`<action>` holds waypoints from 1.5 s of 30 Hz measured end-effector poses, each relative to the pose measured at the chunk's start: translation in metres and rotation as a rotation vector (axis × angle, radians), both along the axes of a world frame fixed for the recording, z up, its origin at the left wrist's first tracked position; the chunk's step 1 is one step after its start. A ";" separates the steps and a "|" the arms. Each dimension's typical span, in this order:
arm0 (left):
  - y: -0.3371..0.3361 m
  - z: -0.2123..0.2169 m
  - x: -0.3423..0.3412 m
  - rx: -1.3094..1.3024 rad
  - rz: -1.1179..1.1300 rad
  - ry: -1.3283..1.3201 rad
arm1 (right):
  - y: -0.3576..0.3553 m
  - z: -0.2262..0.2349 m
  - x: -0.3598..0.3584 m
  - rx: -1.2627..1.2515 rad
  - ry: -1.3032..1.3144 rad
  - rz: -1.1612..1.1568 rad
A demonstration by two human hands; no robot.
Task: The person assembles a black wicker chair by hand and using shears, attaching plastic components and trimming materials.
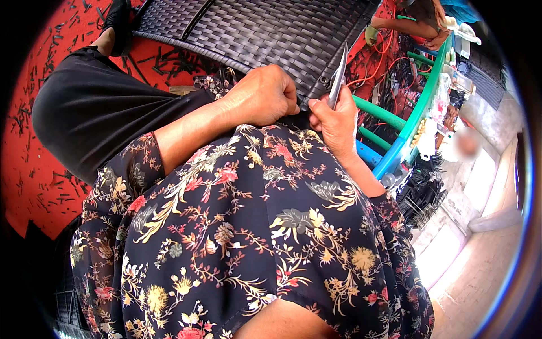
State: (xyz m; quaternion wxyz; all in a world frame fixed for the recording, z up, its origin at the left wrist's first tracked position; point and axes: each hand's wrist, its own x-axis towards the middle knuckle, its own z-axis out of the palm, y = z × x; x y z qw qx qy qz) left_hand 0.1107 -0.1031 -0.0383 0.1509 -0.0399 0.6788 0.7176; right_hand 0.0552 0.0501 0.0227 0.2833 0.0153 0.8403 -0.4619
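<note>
A dark woven wicker panel (248,34) slopes away in front of my lap, its near edge by my hands. My left hand (262,96) is a closed fist beside that edge. Its fingers are curled and turned away, so what they grip, if anything, is hidden. My right hand (337,121) is wrapped around a tool with a long pointed silver blade (339,76), tip upward. The handle is covered by my palm, and I cannot tell whether it is a knife or scissors. The thumb and fingertips of my two hands nearly meet at the panel's corner.
Short dark offcuts (164,62) litter the red floor (51,158). On my right stands a green and blue tubular frame (409,127), with small items along it. Beyond it a person's hand (437,39) shows, and an orange cord (370,79) runs behind the blade.
</note>
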 end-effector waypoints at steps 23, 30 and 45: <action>0.003 -0.006 -0.001 -0.054 -0.006 0.037 | -0.009 -0.006 0.005 0.362 0.336 0.142; 0.002 -0.006 0.000 -0.084 0.004 0.026 | 0.006 -0.018 0.000 0.249 0.240 0.180; -0.003 -0.002 0.000 -0.056 -0.026 -0.015 | 0.008 -0.001 -0.015 -0.152 -0.453 -0.035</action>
